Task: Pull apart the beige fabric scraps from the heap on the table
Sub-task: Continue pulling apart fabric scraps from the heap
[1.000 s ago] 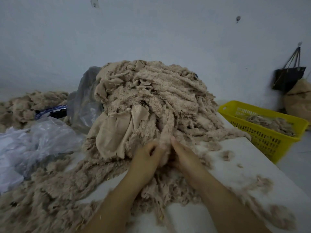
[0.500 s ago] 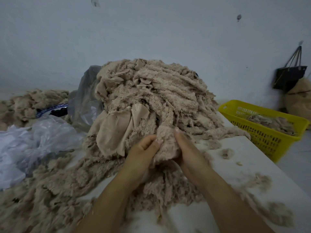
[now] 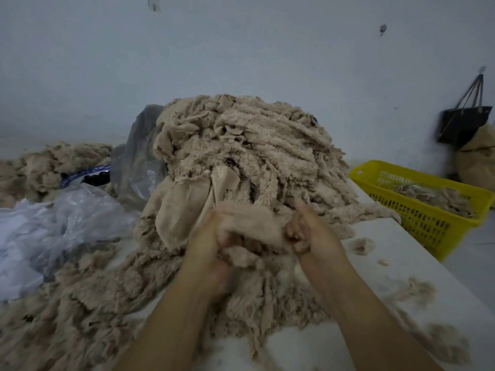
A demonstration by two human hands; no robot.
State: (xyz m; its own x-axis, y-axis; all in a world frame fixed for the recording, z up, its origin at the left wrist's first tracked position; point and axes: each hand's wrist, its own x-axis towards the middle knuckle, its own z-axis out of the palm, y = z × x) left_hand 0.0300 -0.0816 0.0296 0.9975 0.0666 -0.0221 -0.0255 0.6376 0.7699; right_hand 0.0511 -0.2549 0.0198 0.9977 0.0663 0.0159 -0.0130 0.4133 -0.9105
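Beige fleece scrap (image 3: 251, 223) at the near foot of the heap (image 3: 241, 145), just above the bench (image 3: 396, 253). Gripped at opposite ends by left hand (image 3: 211, 236) and right hand (image 3: 308, 231), each grip curled tight on the cloth and held apart, presumably to strain it loose from the tangle; yellow basket (image 3: 401, 174) at the right, likely there for sorted pieces. No brand, label or legible writing anywhere.
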